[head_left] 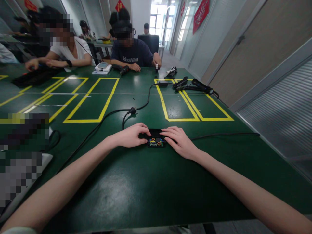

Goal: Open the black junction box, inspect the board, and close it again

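Observation:
An opened black plastic case (156,132) lies on the green table between my two hands. A circuit board (156,142) with copper-coloured coils sits in its near half. My left hand (133,135) grips the left side of the case, thumb low and fingers at the upper edge. From the other side, my right hand (179,141) has its fingers on the right edge, partly covering it. A black cable (226,134) runs off to the right from behind my right hand.
Beyond my hands, a black plug (132,110) and cord lie on the table (136,195). Yellow tape rectangles (83,121) mark its surface. Black tools or clamps (200,85) and a power drill (123,70) are farther back. Other people (133,55) sit opposite.

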### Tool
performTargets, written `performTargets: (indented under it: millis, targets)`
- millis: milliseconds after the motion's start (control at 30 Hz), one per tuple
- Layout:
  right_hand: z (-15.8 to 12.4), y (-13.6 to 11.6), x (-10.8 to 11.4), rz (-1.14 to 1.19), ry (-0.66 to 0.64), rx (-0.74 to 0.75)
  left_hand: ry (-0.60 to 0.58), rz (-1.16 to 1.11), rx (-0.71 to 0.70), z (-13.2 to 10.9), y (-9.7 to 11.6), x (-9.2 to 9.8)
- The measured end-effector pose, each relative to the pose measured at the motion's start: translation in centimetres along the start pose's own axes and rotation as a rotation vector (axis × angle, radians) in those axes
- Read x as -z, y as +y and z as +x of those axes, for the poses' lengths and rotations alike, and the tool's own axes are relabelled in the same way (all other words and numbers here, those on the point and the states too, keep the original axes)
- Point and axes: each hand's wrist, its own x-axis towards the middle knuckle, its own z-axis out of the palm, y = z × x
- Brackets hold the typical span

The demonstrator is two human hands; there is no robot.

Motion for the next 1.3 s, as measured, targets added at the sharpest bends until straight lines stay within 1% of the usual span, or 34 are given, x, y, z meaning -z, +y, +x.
performTargets:
  millis: [133,233,367,533,700,833,1033,1133,1300]
  targets:
    - [-0.1,0.3,0.2,0.085,0.041,-0.017,-0.037,-0.016,-0.012,0.0,0.2,0.1]
    - [-0.1,0.3,0.5,0.134,0.06,-0.041,-0.036,-0.037,-0.01,0.0,0.3,0.1]
    - [-0.1,0.1,0.7,0.199,0.104,-0.068,0.006,-0.106,-0.038,0.1,0.3,-0.1]
    - [-0.2,-0.2,0.9,0.249,0.155,-0.058,0.081,-0.241,-0.052,0.2,0.4,-0.1]
    - [-0.2,-0.3,1.0,0.265,0.174,-0.035,0.147,-0.276,-0.032,0.4,0.2,-0.3]
    - [-0.3,-0.4,1.0,0.282,0.199,-0.008,0.177,-0.295,-0.011,0.5,0.0,-0.5]
    - [-0.3,-0.5,1.0,0.321,0.186,0.022,0.219,-0.297,-0.021,0.5,0.2,-0.3]
    - [-0.3,-0.6,1.1,0.344,0.182,0.01,0.215,-0.303,-0.017,0.5,0.3,-0.2]
    - [-0.4,-0.8,1.0,0.451,0.156,-0.005,0.16,-0.304,0.029,0.1,1.0,0.3]
